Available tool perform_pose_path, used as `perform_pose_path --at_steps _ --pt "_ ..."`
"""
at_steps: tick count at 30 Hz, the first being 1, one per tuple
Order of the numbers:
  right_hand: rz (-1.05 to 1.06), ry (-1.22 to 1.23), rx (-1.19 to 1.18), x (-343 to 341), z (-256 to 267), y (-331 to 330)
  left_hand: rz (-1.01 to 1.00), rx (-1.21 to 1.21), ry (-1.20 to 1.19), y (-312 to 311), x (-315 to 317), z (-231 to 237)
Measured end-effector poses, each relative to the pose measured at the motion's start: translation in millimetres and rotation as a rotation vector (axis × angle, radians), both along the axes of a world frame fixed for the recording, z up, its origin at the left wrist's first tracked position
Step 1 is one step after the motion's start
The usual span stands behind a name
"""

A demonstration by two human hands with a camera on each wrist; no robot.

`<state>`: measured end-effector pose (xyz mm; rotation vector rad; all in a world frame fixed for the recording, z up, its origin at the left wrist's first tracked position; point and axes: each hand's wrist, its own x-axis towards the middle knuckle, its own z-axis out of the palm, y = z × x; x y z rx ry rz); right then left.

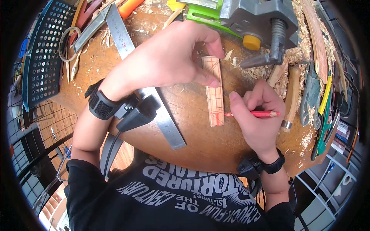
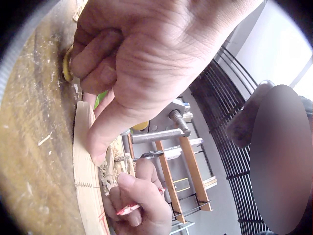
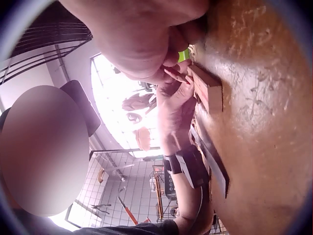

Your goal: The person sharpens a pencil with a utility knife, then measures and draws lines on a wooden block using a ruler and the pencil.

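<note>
A small wooden block (image 1: 216, 104) marked with red and dark lines lies on the brown worktable (image 1: 200, 138). My left hand (image 1: 165, 57) grips its far part, thumb on the upper face and a finger bent at the far end. In the left wrist view the thumb presses on the pale block (image 2: 85, 166). My right hand (image 1: 262, 123) pinches a red pencil (image 1: 262, 114), one end close to the block's right edge by a red mark. A steel square (image 1: 169, 129) lies under my left forearm, its middle hidden.
A grey vise (image 1: 262, 27) stands at the back right among wood shavings (image 1: 304, 46). A wooden-handled tool (image 1: 293, 92) and several other tools lie along the right edge. At the left is a dark perforated basket (image 1: 46, 57), with a tan ring (image 1: 61, 48) beside it.
</note>
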<state>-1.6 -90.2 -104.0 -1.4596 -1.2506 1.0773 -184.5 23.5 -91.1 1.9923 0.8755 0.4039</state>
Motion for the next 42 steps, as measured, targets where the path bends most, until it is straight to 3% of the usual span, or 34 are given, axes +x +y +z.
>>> perform_pose_path --at_steps 27,33,38,42 --pt "-0.004 -0.131 0.093 -6 -8 -1 0.004 0.02 -0.046 -1 0 -8" --pt "-0.05 -0.06 0.07 -6 -7 -2 0.008 -0.052 -0.018 -1 2 -1" --pt "-0.201 0.156 0.006 -4 2 -3 0.021 0.002 -0.024 -2 1 -2" --pt "-0.17 0.13 -0.018 -3 1 -3 0.016 0.065 0.01 -2 -1 1"
